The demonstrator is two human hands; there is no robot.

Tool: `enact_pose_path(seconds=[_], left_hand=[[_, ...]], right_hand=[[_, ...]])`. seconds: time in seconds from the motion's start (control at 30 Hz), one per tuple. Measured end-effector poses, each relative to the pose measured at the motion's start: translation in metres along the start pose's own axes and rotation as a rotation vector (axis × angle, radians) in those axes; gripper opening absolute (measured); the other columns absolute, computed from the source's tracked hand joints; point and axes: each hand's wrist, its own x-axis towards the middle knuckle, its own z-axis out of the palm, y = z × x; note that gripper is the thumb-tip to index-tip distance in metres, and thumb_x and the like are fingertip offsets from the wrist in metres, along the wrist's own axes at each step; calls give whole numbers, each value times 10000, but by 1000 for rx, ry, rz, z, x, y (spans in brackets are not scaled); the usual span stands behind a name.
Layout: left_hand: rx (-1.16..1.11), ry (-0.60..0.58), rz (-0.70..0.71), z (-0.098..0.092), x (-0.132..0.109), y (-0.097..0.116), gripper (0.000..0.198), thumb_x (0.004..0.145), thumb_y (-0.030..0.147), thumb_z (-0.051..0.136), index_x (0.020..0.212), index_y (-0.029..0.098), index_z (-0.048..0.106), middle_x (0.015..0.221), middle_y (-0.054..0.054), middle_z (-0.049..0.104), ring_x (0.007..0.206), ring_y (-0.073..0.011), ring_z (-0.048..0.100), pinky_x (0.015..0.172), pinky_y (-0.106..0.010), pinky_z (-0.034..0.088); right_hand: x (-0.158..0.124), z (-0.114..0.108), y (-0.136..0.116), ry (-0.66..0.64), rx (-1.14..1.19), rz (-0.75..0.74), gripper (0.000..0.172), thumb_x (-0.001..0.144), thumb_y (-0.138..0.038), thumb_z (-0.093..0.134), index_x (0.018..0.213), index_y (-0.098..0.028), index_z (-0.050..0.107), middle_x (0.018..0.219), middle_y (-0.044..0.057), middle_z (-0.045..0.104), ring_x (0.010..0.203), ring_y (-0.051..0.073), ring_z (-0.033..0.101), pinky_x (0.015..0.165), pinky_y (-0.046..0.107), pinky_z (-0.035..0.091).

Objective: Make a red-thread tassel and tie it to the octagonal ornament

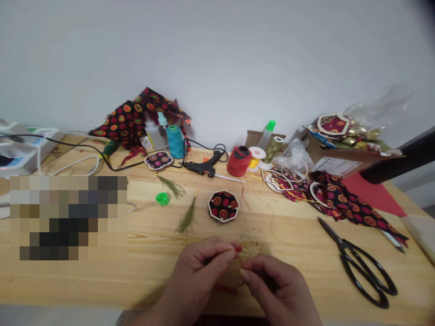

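Note:
Both hands work close together at the table's near edge. My left hand is closed in a pinch on a small red piece of thread or cord. My right hand is also closed, fingertips pinched just below that red piece, and what it holds is too small to make out. Just beyond the hands lies an octagonal fabric-covered piece with a dark red-circle pattern. A thin strand curves over the wood nearby.
Black scissors lie at the right. Farther back are a black glue gun, a red cord spool, a teal thread cone, glue bottles, patterned fabric, green tassels and a green cap. The wooden table meets a white wall.

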Motion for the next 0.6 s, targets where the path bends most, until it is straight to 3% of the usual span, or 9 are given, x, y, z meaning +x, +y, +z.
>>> enact_pose_path(seconds=[0.2,0.37,0.43,0.6], left_hand=[[-230,-68,-192,2,-4,0,108,740,288,733,687,219,796,733,-20,758,712,-165,631,632,-221,500],[-271,-88,-153,3,-4,-1,133,765,250,711,673,186,783,687,2,732,470,-51,446,432,-145,337],[-278,-97,-158,2,-4,0,134,758,243,714,654,190,777,702,-1,736,504,-65,489,457,-150,364],[-185,-82,-185,1,-4,3,125,751,289,715,696,209,795,748,-25,754,770,-187,634,641,-230,509]], right_hand=[[-1,5,2,-24,54,55,201,855,-317,567,734,-209,685,651,4,690,618,164,623,582,227,488],[-3,9,3,-42,137,106,187,849,-321,577,751,-214,695,705,10,712,685,177,645,643,238,504],[-3,11,3,-37,157,118,189,846,-326,581,753,-213,699,706,11,713,685,177,642,645,238,503],[-2,4,1,30,99,86,185,860,-327,590,760,-216,700,663,-2,671,638,157,601,587,219,469]])
